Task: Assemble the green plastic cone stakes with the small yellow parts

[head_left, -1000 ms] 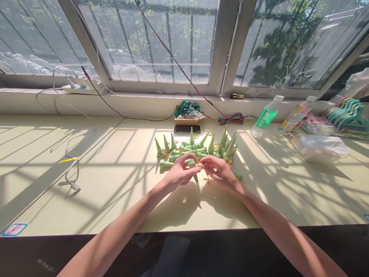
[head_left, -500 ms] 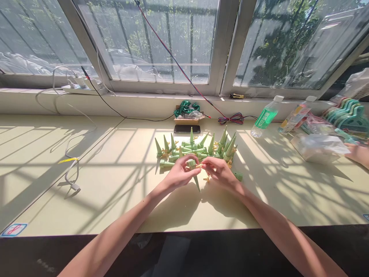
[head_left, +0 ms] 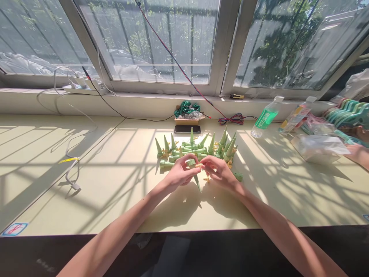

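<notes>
My left hand (head_left: 179, 172) is closed around a green cone-shaped plastic watering spike (head_left: 197, 183), its wide ribbed end up and its point slanting down toward the table. Between the fingertips of my right hand (head_left: 218, 172) is a small yellow valve piece (head_left: 198, 165), close beside the spike's wide end. Whether the two parts touch, I cannot tell. Just beyond both hands lies a cluster of more green spikes (head_left: 191, 135), some standing point-up and some on their sides, with yellow pieces among them. One loose yellow piece (head_left: 206, 179) rests under my right hand.
Behind the cluster lie a black phone (head_left: 187, 129) and a small cardboard box (head_left: 188, 121) holding green material. A green-labelled bottle (head_left: 264, 118) leans to the right, near a white package (head_left: 318, 148). Another person's hand (head_left: 357, 152) is at the far right. A cable (head_left: 69, 144) crosses the left side.
The yellow piece shows slightly more between my fingertips, and the spike has tilted a little. A second part of the other person's hands has appeared by the hangers at right.
</notes>
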`<state>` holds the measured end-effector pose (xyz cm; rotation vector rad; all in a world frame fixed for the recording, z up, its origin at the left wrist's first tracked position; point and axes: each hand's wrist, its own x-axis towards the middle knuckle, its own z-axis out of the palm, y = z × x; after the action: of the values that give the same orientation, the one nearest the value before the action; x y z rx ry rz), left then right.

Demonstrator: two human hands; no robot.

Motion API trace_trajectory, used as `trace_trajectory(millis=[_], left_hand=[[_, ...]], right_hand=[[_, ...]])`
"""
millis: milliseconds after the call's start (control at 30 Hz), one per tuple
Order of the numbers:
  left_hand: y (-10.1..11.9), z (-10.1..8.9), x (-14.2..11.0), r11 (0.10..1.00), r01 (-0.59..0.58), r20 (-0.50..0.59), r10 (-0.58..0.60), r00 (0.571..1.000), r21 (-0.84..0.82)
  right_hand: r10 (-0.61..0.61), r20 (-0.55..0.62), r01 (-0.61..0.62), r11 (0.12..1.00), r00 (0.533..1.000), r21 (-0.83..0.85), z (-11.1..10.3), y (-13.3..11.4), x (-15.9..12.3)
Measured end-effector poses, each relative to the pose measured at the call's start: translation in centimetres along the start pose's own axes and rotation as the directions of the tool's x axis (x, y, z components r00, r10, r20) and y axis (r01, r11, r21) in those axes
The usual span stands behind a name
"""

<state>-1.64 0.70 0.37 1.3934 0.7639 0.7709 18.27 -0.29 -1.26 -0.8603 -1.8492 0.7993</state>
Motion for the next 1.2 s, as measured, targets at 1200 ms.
trace_trajectory(millis=[1200], left_hand=[[-0.2, 0.18, 0.25, 0.999, 0.014, -0.037, -0.012, 0.999, 0.041]], right_hand=[[-0.028, -0.007, 0.028, 0.996, 1.0, -0.079, -0.07, -0.15, -0.04]])
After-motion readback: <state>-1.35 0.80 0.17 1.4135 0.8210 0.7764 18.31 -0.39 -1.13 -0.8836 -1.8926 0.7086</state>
